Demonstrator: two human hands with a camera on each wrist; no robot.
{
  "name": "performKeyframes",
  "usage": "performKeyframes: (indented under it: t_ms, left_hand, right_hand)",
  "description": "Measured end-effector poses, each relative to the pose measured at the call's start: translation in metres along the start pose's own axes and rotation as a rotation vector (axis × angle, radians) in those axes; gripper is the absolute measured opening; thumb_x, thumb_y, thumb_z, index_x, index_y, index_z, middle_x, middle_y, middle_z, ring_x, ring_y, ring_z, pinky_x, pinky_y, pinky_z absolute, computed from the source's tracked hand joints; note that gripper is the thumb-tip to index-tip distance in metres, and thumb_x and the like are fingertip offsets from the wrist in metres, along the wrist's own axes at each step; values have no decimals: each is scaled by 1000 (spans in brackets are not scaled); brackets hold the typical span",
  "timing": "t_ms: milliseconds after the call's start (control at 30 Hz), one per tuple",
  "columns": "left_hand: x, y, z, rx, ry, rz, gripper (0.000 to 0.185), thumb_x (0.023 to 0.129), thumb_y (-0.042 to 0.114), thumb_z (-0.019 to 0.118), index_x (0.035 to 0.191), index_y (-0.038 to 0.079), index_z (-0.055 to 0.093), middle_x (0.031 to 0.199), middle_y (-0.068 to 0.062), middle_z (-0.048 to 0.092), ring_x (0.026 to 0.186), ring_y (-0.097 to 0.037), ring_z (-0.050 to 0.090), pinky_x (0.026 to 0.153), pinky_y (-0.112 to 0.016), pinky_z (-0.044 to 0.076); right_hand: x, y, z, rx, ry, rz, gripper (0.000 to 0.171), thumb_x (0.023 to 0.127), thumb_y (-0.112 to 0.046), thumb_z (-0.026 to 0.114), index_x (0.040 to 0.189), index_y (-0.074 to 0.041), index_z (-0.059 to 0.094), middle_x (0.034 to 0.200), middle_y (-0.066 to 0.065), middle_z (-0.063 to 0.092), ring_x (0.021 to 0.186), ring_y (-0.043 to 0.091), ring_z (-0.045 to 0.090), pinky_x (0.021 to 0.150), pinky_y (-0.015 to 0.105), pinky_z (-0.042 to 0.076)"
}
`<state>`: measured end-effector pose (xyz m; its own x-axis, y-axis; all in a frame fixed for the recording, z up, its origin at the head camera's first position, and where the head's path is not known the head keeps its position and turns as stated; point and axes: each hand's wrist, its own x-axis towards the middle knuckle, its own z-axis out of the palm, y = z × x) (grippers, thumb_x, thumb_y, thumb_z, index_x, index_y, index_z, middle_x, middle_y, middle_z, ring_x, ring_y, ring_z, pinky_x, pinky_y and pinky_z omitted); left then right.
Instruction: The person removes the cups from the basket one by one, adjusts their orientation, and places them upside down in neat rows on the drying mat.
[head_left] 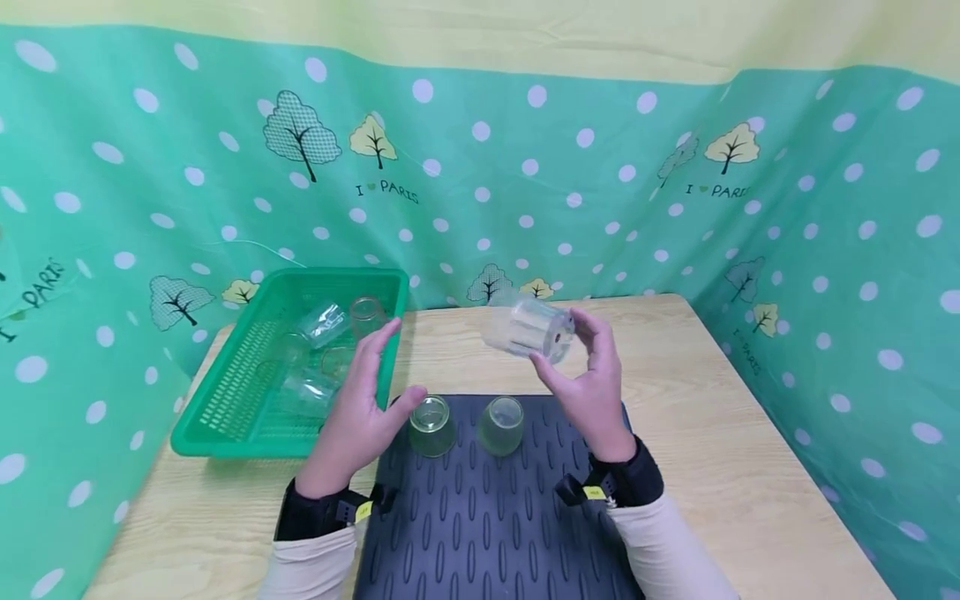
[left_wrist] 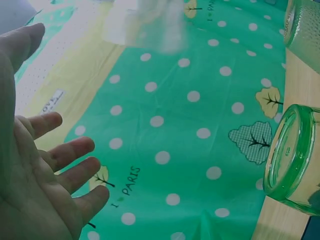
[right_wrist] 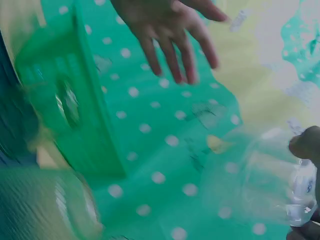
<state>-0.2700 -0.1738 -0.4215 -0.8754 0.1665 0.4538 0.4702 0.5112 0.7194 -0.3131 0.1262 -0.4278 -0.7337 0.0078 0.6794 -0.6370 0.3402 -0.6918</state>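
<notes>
Head view, right hand: the right hand (head_left: pixel 592 387) pinched a clear ribbed plastic cup (head_left: pixel 528 327) between thumb and fingertips, raised above the table.
Head view, cup's place: it hung over the far edge of the dark ribbed rubber mat (head_left: pixel 487 500), at about 11 o'clock from the right hand's palm.
Head view, cup's axis: the long axis lay nearly level, running roughly 10 to 4 o'clock; which end was the mouth could not be told for sure.
Head view, left hand: the left hand (head_left: pixel 360 408) was spread, fingers straight and apart, holding nothing; the cup lay at its 2 o'clock, well apart, so the right hand was the nearer.
Head view, mat: two small clear glass jars (head_left: pixel 431 425) (head_left: pixel 501 425) stood side by side on the mat's far part, between the two hands, below the held cup.
Head view, basket: a green plastic mesh basket (head_left: pixel 225 400) sat at 10 o'clock on the pale wooden table (head_left: pixel 750 467), with several clear cups lying inside.
Left wrist view: the left hand's palm faced the camera, fingers (left_wrist: pixel 70 155) straight and parted, empty; a blurred clear cup showed at 12 o'clock, and a jar (left_wrist: pixel 295 160) at 3 o'clock.
Right wrist view: blurred; a fingertip (right_wrist: pixel 305 142) pressed the cup's clear wall (right_wrist: pixel 260 175) at 4 o'clock, with the left hand (right_wrist: pixel 165 30) spread at 12 o'clock.
</notes>
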Motion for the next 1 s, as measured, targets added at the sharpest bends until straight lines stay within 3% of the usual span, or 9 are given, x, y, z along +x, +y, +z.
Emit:
performKeyframes:
  t_ms: [167, 300, 467, 733, 1000]
  left_hand:
    - [0, -1, 0, 4, 14, -23, 84, 98, 36, 72, 165, 32, 21, 166, -2, 29, 154, -29, 27, 116, -69, 27]
    - [2, -5, -2, 20, 53, -33, 84, 97, 33, 72, 165, 28, 22, 164, -6, 32, 151, -31, 29, 117, -67, 27]
    - [2, -10, -6, 90, 86, -92, 84, 98, 37, 71, 165, 24, 23, 163, -10, 32, 150, -34, 30, 114, -68, 30]
    - [2, -15, -11, 150, 26, -182, 80, 101, 43, 65, 166, 30, 20, 165, -12, 28, 152, -37, 26, 114, -67, 32]
    - [2, -16, -14, 179, 2, -209, 78, 100, 34, 69, 165, 24, 26, 163, -14, 32, 150, -39, 29, 113, -67, 34]
  right_hand:
    - [-1, 10, -21, -255, -22, -15, 76, 81, -12, 86, 145, 0, 47, 135, 19, 54, 125, 34, 50, 103, 46, 43]
    - [-13, 21, -32, -362, -46, -3, 75, 82, -14, 86, 145, -1, 48, 134, 19, 54, 122, 34, 50, 99, 46, 44]
    - [-30, 29, -39, -367, -47, 46, 76, 83, -14, 86, 147, 0, 46, 133, 21, 53, 122, 35, 50, 100, 46, 44]
    - [-50, 43, -29, -349, -93, 179, 78, 83, -15, 86, 147, 1, 45, 131, 21, 53, 118, 34, 52, 98, 46, 45]
    - [-64, 62, -19, -371, -154, 276, 76, 83, -19, 86, 145, 0, 47, 131, 21, 53, 114, 35, 54, 92, 50, 50]
